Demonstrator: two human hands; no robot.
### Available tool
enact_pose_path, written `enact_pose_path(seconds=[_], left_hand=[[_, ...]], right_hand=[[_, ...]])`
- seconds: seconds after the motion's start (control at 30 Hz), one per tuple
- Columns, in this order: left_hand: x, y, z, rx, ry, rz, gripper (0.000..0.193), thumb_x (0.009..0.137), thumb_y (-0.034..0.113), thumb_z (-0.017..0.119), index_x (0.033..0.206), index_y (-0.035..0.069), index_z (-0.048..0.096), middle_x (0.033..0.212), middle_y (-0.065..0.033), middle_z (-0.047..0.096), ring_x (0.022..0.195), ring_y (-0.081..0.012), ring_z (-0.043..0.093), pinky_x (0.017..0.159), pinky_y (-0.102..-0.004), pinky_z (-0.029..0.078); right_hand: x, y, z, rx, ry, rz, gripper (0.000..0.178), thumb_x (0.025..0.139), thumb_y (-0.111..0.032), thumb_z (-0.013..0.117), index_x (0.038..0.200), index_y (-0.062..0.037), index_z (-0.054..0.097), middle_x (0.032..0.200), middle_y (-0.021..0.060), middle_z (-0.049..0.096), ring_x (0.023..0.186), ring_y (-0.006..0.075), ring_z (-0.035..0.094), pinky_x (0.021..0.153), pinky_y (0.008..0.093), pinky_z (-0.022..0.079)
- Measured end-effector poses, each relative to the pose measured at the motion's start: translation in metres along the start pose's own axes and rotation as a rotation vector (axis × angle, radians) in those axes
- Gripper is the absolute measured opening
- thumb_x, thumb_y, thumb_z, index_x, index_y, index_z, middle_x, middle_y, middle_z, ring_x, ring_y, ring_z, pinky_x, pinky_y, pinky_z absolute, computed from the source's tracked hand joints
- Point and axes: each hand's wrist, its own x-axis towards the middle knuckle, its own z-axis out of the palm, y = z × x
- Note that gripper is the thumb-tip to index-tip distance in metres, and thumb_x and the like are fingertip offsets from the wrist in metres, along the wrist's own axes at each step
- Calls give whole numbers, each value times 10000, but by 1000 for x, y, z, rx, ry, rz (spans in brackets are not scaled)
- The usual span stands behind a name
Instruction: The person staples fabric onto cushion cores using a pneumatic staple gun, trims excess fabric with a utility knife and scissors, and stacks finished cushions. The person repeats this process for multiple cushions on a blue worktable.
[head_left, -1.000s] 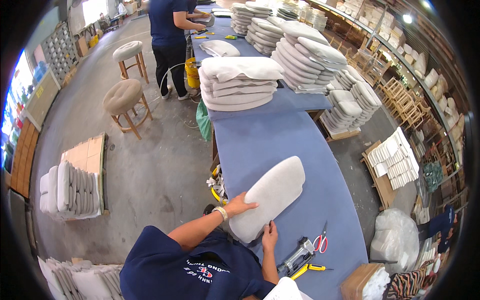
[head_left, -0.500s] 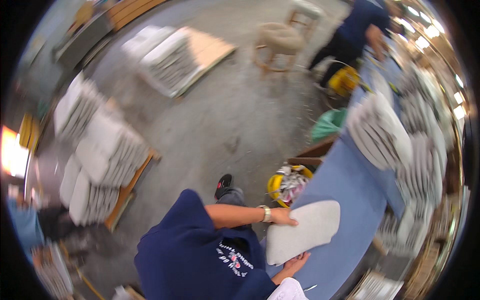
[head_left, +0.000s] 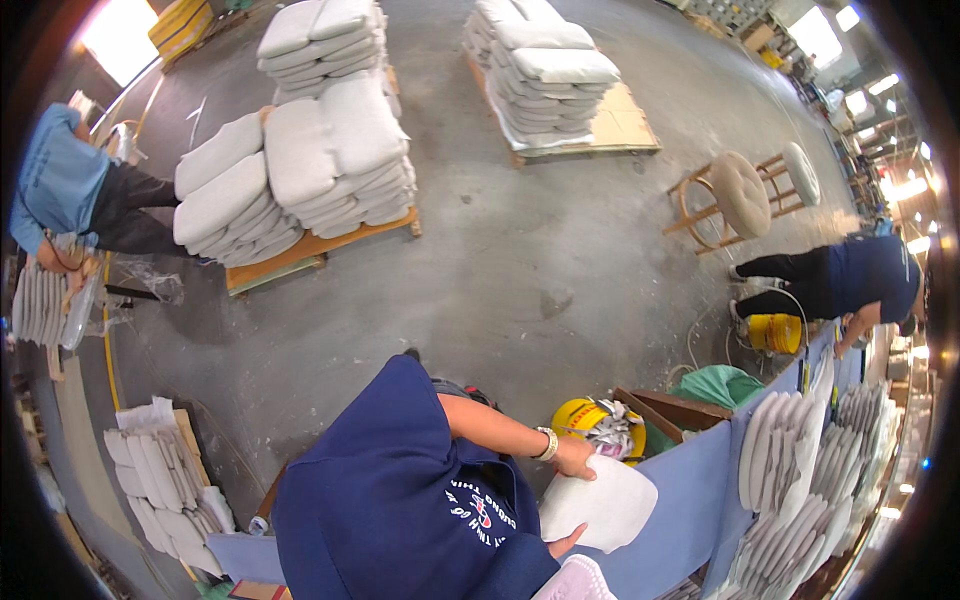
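Note:
A pale grey, flat seat cushion (head_left: 604, 504) with rounded corners is held over the blue worktop (head_left: 690, 490). My left hand (head_left: 575, 457), with a watch on its wrist, grips the cushion's upper left edge, the thumb on top. At the lower edge my right hand (head_left: 566, 541) holds it, its fingers mostly hidden underneath. A white patterned sleeve (head_left: 576, 580) covers my right forearm.
A yellow bucket (head_left: 570, 416) of scraps stands beside the worktop, near a green bag (head_left: 716, 384). Stacked cushions (head_left: 790, 440) line the right. Pallets hold more cushions (head_left: 340, 130). Stools (head_left: 740, 195) stand farther off. One co-worker (head_left: 870, 275) bends at right, another (head_left: 60, 170) at left.
My view has swung toward the left, bringing the pallets and the left co-worker further into sight. The cushion stays in both hands and looks turned and tilted differently.

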Motion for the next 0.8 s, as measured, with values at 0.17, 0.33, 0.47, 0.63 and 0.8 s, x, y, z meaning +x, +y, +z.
enact_pose_path(seconds=[0.17,0.33,0.47,0.63,0.8], left_hand=[[-103,-48,-69,-370,220,-197,722,857,511,761,1295,-37,590,1052,-211,727,756,-301,752,560,-374,588],[-194,-86,-108,-555,481,-176,694,836,446,805,1279,-17,540,1044,-209,707,886,-322,740,636,-424,598],[-254,-99,-147,-538,838,-233,806,833,478,712,1406,-42,489,1272,-292,652,1175,-428,652,996,-474,527],[-296,-124,-171,-822,1317,-287,1110,854,519,740,1615,-16,134,1454,-287,539,1312,-411,570,1097,-445,463],[-324,-142,-203,-1375,1469,-29,981,828,329,819,1558,-24,267,1423,-218,551,1283,-317,568,1065,-444,480]], right_hand=[[-6,38,69,-116,-122,84,720,1030,-547,520,1496,-6,426,1474,163,547,1274,346,573,1042,476,478],[-22,81,143,-315,-312,49,698,1017,-512,563,1480,-2,451,1429,167,575,1245,349,594,1046,485,481],[54,109,213,-452,-496,272,708,962,-539,633,1446,-38,508,1405,134,606,1230,318,610,1032,448,506],[77,141,314,-542,-540,353,705,919,-543,695,1419,-67,548,1390,106,629,1203,290,641,966,412,563],[28,169,420,-550,-619,206,694,937,-519,690,1438,-67,529,1413,114,614,1200,309,652,896,444,604]])
